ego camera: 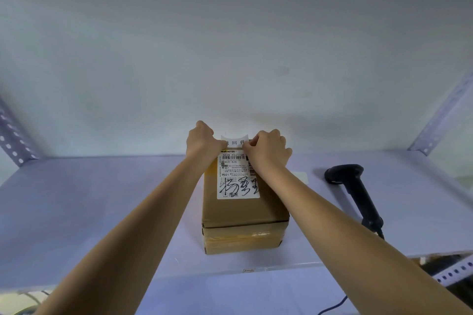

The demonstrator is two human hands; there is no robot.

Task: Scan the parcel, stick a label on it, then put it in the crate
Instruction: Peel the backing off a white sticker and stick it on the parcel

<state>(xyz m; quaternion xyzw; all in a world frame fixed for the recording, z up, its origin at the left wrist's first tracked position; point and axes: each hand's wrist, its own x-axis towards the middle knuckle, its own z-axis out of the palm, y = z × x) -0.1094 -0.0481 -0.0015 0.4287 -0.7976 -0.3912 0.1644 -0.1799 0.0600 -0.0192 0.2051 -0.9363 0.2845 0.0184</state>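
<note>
Now, with my left hand [202, 141] and right hand [267, 149] pinching the small white paper label [235, 141] taut over the far end of the brown cardboard parcel [243, 210] on the pale worktop [102, 202], I should lower it squarely, then smooth outward.

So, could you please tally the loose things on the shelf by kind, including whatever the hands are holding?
Cardboard parcel: 1
Small white label, held at the parcel's far end by the left hand and right hand: 1
Black scanner: 1
Total: 3
</note>
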